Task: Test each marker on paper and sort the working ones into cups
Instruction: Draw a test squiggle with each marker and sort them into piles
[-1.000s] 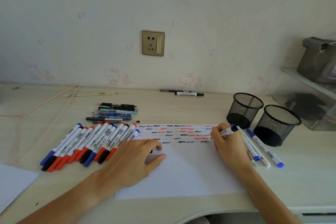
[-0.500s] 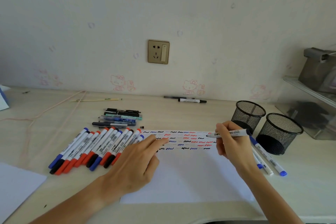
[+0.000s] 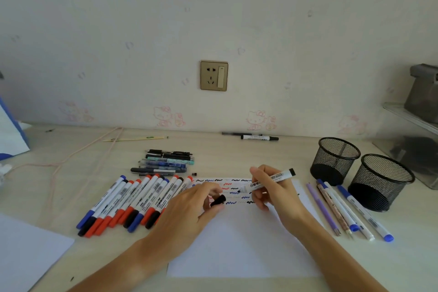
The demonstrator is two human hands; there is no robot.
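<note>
From the head view, the right hand [image 3: 272, 193] grips a black whiteboard marker [image 3: 267, 180], its bare tip just over the squiggle-covered paper [image 3: 241, 244], while the left hand [image 3: 189, 211] pinches the black cap [image 3: 218, 200] nearby. This looks like recapping after a test; next, the cap must meet the tip squarely, then the marker goes to a mesh cup [image 3: 335, 161], both cups seemingly empty.

Two mesh cups [image 3: 335, 161] [image 3: 381, 182] right of the paper [image 3: 244, 244]. Five pens [image 3: 343, 208] lying just before the cups. About eleven markers [image 3: 132, 199] left of the paper. One marker [image 3: 267, 180] held above the paper.
</note>
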